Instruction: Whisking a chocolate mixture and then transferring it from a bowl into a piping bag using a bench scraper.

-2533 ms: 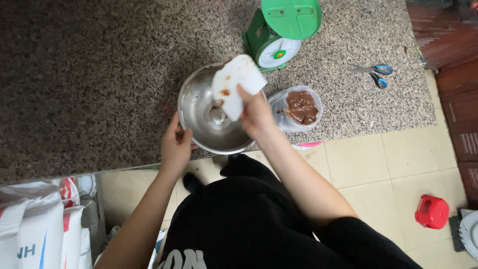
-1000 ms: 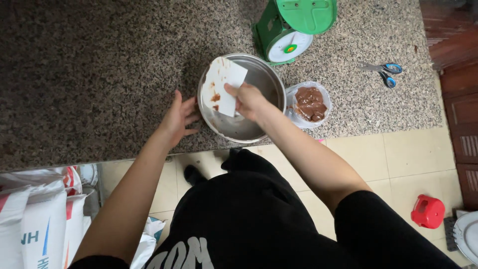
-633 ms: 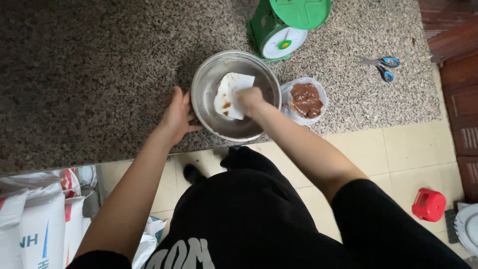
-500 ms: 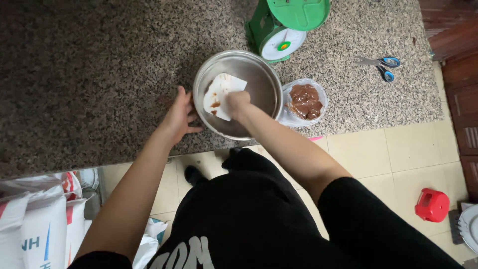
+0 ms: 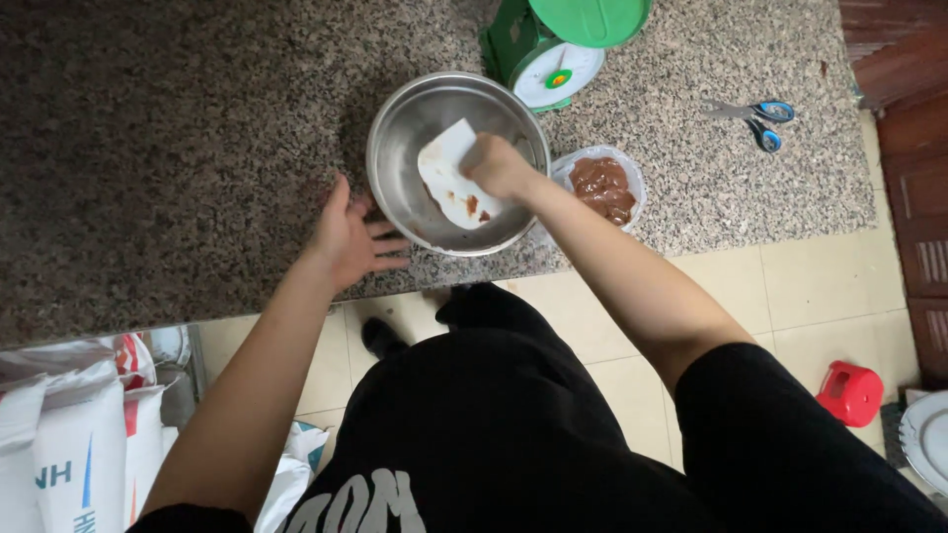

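Head view, looking straight down at a speckled granite bench [image 5: 178, 148].

Right hand [image 5: 497, 164]: inside the steel bowl [image 5: 395, 168], closed around the upper edge of a white flexible scraper [image 5: 449, 183]. The scraper blade lies flat against the bowl's inner wall and floor; it carries a few brown smears. The bowl itself looks nearly clean, with only traces of brown paste left.

Left hand [image 5: 348, 237]: open, fingers spread, palm down on the bench just beside the bowl's near-left rim. Fingertips are close to the rim; I cannot tell whether they touch it.

Surroundings: a small clear bag of brown paste [image 5: 600, 188] sits just right of the bowl, touching or nearly touching it. A green kitchen scale [image 5: 553, 54] stands behind the bowl. Blue-handled scissors [image 5: 755, 111] lie well apart to the right. On the floor: a red stool [image 5: 851, 393] and white sacks [image 5: 69, 444] at lower left.

Technique notes (judgement): the step in hand appears to be scraping residue off the bowl wall.
- Keep the scraper's long edge bent to the curve of the steel, so no streak is skipped.
- Work in overlapping strokes toward one spot, gathering the paste there.
- The bowl sits at the bench edge and is light; the left hand would do better gripping the rim than resting beside it, or the bowl may spin or slide off.
- Keep the bag within reach, mouth open.
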